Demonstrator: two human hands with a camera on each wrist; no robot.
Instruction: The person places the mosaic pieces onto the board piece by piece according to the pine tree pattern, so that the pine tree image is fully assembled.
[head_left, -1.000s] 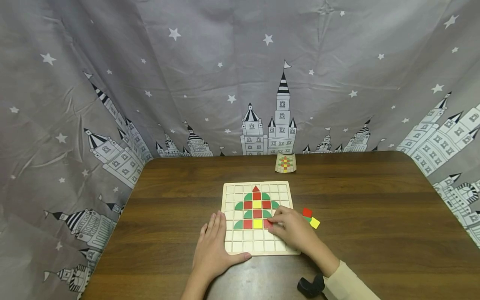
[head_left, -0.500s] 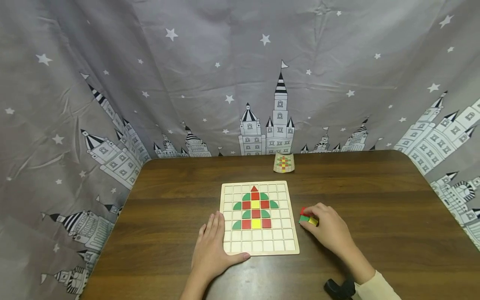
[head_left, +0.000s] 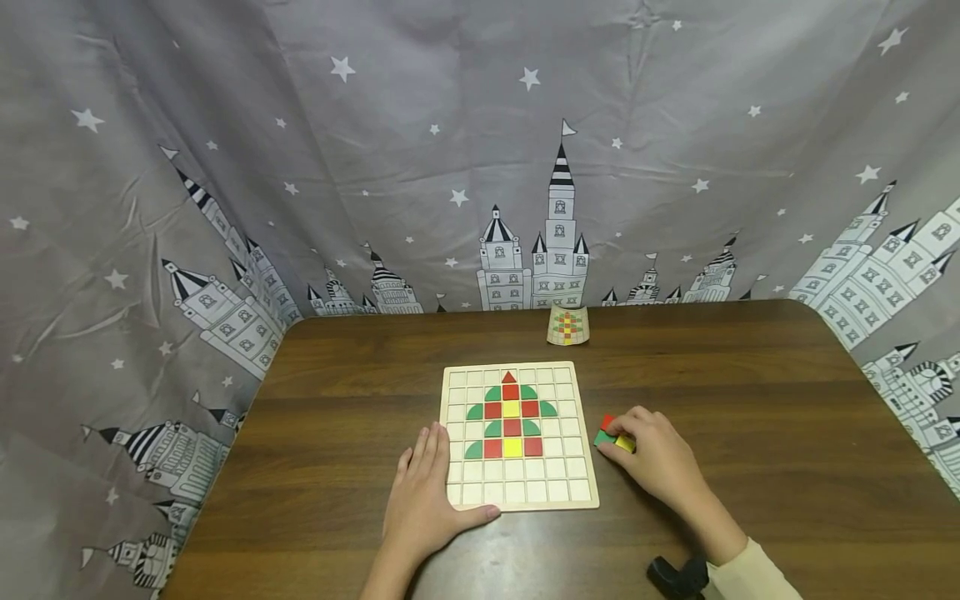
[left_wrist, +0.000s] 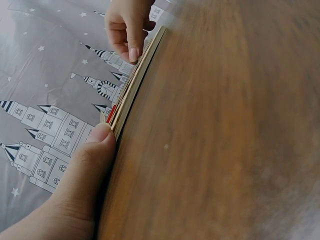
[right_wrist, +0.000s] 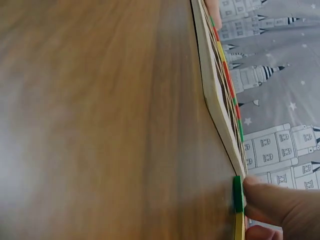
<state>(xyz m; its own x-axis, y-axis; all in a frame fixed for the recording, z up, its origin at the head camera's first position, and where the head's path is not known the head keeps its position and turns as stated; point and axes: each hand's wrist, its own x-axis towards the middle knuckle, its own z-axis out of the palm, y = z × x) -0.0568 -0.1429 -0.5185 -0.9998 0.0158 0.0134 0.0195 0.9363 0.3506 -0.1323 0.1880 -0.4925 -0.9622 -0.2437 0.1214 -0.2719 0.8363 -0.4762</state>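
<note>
In the head view, a pale wooden grid board (head_left: 570,469) holds red, yellow and green tiles in a tree-like pattern topped by a red triangle (head_left: 509,377). My left hand (head_left: 426,500) rests against the board's near left corner, fingers straight along the left edge and thumb at the front edge. Right of the board, my right hand (head_left: 656,458) pinches at a green tile (head_left: 604,437) with thumb and index finger. A red tile (head_left: 608,422) and a yellow tile (head_left: 625,445) lie beside it, partly hidden by the fingers. The right wrist view shows the thumb touching the green tile (right_wrist: 238,194).
A small card (head_left: 567,325) printed with a similar tree pattern stands at the back of the brown wooden table (head_left: 360,358). Behind the table hangs a grey curtain (head_left: 420,183) with castles and stars. A black strap (head_left: 677,577) is on the right wrist.
My right hand has left the red tile at the board's right side and moved right to the loose tiles. The green tile has shifted slightly left. The left hand stays at the board.
</note>
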